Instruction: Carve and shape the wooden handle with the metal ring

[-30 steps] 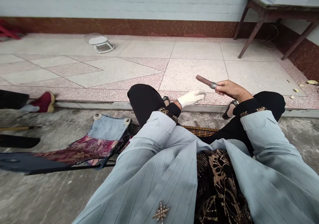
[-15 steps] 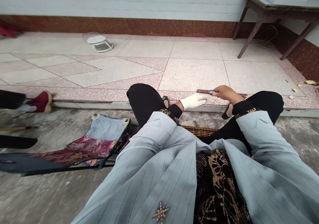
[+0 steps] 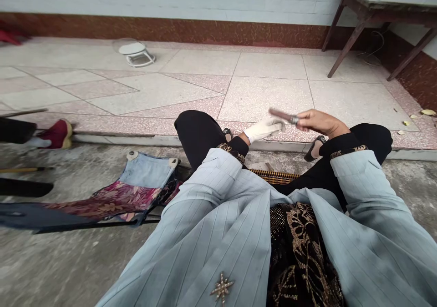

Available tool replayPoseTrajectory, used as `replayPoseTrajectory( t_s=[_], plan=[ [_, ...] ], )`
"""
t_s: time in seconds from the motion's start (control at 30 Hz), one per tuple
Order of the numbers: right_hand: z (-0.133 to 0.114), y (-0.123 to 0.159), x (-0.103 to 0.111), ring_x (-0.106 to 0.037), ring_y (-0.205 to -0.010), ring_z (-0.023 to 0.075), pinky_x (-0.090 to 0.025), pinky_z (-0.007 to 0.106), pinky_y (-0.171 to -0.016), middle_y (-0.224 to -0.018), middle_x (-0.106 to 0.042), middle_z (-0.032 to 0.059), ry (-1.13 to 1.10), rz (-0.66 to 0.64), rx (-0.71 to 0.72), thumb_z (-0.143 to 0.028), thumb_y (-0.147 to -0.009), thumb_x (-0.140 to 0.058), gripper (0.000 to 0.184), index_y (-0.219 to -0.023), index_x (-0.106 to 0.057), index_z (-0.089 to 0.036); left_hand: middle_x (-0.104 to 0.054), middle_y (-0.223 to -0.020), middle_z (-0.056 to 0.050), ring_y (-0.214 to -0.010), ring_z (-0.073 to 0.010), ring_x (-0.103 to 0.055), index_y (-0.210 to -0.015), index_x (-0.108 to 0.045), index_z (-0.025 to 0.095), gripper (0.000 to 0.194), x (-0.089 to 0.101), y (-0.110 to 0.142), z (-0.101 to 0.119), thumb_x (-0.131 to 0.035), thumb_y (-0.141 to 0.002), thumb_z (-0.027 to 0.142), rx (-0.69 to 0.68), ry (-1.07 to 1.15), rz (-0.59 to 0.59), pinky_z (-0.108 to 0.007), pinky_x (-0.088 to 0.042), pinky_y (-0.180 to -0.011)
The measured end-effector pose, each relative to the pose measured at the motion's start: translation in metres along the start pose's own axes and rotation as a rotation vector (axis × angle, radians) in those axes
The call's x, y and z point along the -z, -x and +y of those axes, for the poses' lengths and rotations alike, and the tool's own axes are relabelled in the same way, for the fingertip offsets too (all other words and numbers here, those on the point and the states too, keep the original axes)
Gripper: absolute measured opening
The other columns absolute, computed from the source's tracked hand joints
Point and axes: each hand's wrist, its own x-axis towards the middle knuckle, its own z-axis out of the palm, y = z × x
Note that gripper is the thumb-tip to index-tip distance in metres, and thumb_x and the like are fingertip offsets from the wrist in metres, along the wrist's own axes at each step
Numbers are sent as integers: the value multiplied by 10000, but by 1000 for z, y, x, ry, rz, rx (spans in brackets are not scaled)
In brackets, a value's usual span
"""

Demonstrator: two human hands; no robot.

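My right hand, bare, is closed around a short brown tool with a silvery wire-wrapped band. The tool points left and is blurred; its exact kind is unclear. Just below its tip is my left hand, in a white knitted glove. Its fingers are curled together, and whatever they pinch is too small to make out. A gap shows between the two hands. Below them, between my legs, a black-and-yellow woven basket shows only in part, the rest hidden by my clothes.
A folding fabric chair stands at left, near a person's red shoe. A raised tiled step lies ahead, with a white stool on it. A wooden table stands at back right. Yellowish scraps lie at right.
My right hand has lifted slightly and shifted right, turning so the tool now slopes up toward its tip. My gloved left hand stays almost in place.
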Motion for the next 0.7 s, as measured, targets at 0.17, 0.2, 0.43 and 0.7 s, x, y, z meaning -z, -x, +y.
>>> replayPoseTrajectory(
  t_s=[0.17, 0.2, 0.43, 0.7],
  plan=[
    [12, -9, 6, -439, -574, 96, -335, 246, -539, -691, -537, 9, -121, 410, 8, -424, -879, -663, 277, -841, -611, -155, -442, -631, 26, -525, -88, -384, -951, -617, 150, 313, -1, -1, 0, -400, -971, 376, -44, 116, -47, -211, -301, -510],
    [15, -11, 6, -435, -568, 95, -325, 245, -531, -681, -532, 9, -96, 406, -17, -403, -880, -664, 270, -798, -595, -156, -461, -650, 20, -543, -87, -406, -944, -623, 143, 315, -2, 0, 0, -404, -968, 369, -58, 93, -57, -209, -316, -525],
    [18, -17, 11, -472, -570, 124, -353, 275, -562, -664, -573, 28, 333, 421, -229, -328, -889, -617, 194, -830, -674, -153, -517, -676, 11, -554, -91, -429, -922, -657, 141, 310, -3, 2, 4, -430, -933, 352, -15, -93, -23, -220, -351, -558],
    [20, -23, -6, -585, -747, 203, -372, 308, -648, -819, -678, 80, 830, -5, -422, -325, -824, -685, 204, -938, -769, -178, -634, -727, -41, -630, -126, -528, -866, -697, 162, 253, -9, 1, -3, -565, -863, 379, 9, -18, -73, -251, -423, -612]
  ],
)
